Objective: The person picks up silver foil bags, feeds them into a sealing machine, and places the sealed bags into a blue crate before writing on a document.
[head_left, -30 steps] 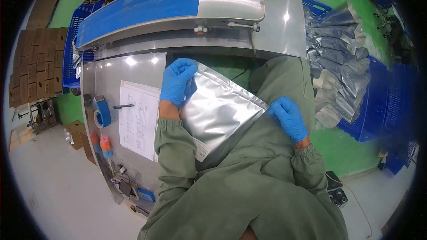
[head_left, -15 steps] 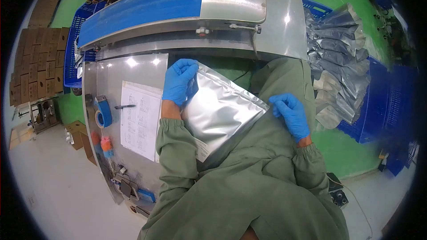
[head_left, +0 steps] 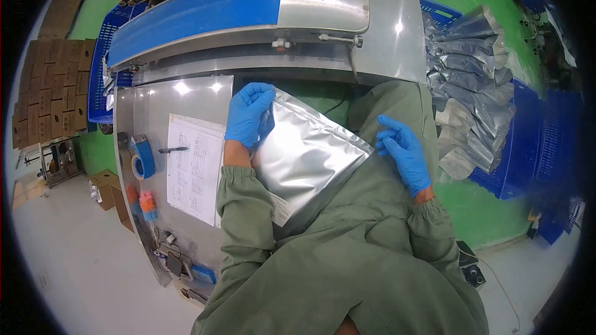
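Note:
A silver foil pouch (head_left: 307, 152) lies slanted over my lap, with a small printed label (head_left: 281, 209) at its lower corner. My left hand (head_left: 249, 115), in a blue glove, is closed on the pouch's upper left corner. At the opposite end of the top edge is my right hand (head_left: 402, 156), also gloved in blue. Its index finger is raised and apart from the other fingers, which are bent close to the pouch's right corner. Whether a fingertip still touches that corner is hard to see.
Ahead runs a blue conveyor belt (head_left: 198, 22) with a metal end plate (head_left: 324, 0). On the steel table at left lie papers (head_left: 194, 174), a pen (head_left: 173, 149) and blue tape (head_left: 143, 156). Foil pouches (head_left: 469, 80) fill a blue crate (head_left: 512, 149) at right.
My right hand's index finger has lifted and spread from the curled, pinched shape at the pouch corner. My left hand and the pouch have hardly moved.

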`<state>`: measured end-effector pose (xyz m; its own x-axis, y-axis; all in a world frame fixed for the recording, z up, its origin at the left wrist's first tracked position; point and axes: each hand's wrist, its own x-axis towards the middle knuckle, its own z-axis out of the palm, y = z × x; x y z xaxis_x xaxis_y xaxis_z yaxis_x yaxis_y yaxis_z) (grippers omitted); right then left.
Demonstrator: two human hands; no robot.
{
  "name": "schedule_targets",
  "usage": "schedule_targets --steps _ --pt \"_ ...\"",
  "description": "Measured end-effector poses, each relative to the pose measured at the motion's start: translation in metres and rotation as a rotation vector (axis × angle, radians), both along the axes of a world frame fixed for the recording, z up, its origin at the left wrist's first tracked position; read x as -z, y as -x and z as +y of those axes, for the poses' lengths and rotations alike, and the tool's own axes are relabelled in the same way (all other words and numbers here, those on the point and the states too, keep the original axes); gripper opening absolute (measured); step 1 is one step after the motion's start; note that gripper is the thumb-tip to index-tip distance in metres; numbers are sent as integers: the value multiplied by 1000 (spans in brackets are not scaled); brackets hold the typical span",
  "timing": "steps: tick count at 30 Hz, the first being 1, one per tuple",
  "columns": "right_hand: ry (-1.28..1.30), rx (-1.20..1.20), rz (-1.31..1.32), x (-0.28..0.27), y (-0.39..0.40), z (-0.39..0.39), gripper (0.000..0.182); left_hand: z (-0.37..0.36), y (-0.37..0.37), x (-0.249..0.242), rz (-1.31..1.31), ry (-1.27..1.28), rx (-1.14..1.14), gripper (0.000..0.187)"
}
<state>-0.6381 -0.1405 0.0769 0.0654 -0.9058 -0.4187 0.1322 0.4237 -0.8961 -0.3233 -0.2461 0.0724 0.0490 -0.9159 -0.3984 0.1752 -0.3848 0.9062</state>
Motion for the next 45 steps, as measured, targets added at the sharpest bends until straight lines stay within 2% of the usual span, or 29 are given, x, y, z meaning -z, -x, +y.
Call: schedule_targets --steps 11,17,19,20,22,31,34,36,38,40,41,42,43,44,45 --pt "5 -5 -37 7 2 1 38 -1 -1 -1 -23 5 5 13" --pt "-33 16 -8 5 3 -1 30 0 1 -3 -11 -11 2 12" --pt "40 8 -91 12 9 0 36 0 1 -4 -2 -20 -7 12" --pt "40 9 -91 14 10 0 36 -1 0 -2 -19 -21 -6 12" --pt "-23 91 -261 16 12 0 46 -1 0 0 -36 -21 -5 13" --pt "-27 75 -255 18 12 -1 46 0 -3 -4 -23 -2 7 16" --pt "-9 45 -172 12 10 -2 39 11 -9 -16 -145 41 -85 22" --pt "-20 13 -80 9 5 -2 37 38 -25 -20 -595 193 47 38" --pt "-25 -23 11 9 -3 -2 35 72 -27 -43 -621 -23 157 58" --pt "198 -228 383 14 -13 1 38 109 -56 -14 -740 156 334 76" --pt "278 -254 492 14 -23 -1 37 122 -60 -16 -744 168 323 76" --pt "298 -258 491 12 -27 -3 37 133 -62 -19 -668 66 362 79" --pt "110 -371 404 10 -31 -8 34 138 -63 -25 -590 -31 396 83" --pt "-74 -482 317 6 -35 -14 32 138 -65 -33 -599 -7 375 83" --pt "-38 -488 323 0 -42 -19 32 135 -66 -50 -523 -176 466 79"
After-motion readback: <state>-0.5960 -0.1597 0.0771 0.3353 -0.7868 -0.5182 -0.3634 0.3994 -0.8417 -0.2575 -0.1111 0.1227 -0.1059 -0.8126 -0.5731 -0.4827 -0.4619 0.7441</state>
